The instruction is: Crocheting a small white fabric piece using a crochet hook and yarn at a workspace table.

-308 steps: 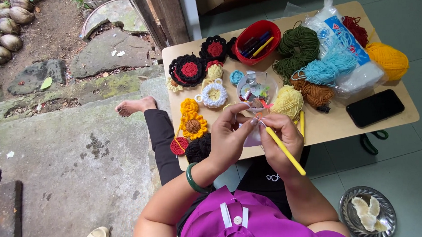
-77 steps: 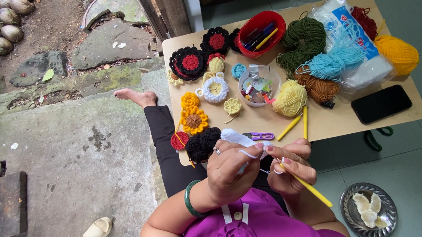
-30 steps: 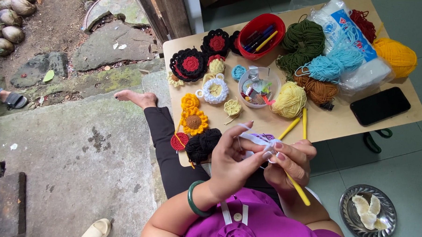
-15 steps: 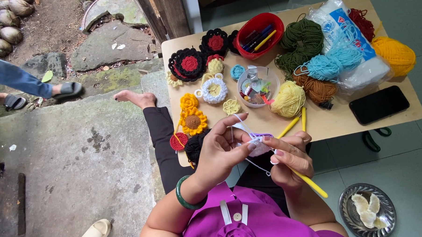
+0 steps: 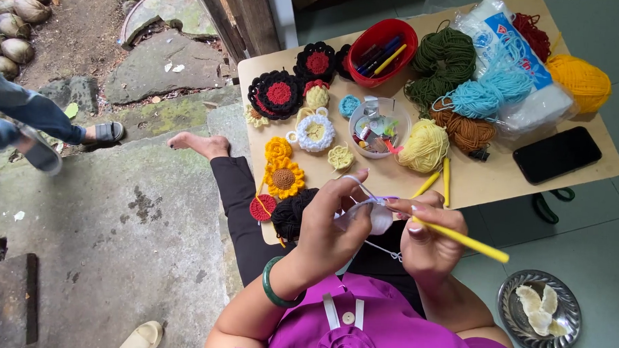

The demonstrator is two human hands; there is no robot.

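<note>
Left hand (image 5: pixel 328 226) grip pinching pale crochet piece (image 5: pixel 370 214), right hand (image 5: pixel 427 240) grip closed on yellow hook (image 5: pixel 468 243), crocheted flowers (image 5: pixel 282 173), yarn balls (image 5: pixel 424 145) on table (image 5: pixel 474 186) beyond.

passer-by's leg (image 5: pixel 23 116) now further in at left, hands seemingly lower

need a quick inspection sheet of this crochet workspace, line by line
surface: low tan table, crowded apart from its near right part.
job's things: pale crochet piece and thin yarn strand at the hands; yellow hook.
clutter: crochet flowers, yarn balls, red tray of pens, clear bowl, plastic bag, black phone.
grippers: left hand pinches the piece; right hand grips the hook.
cables: nothing seen.
surroundings: concrete floor, metal plate on tiles, another person's sandalled foot at left, coconut husks.
</note>
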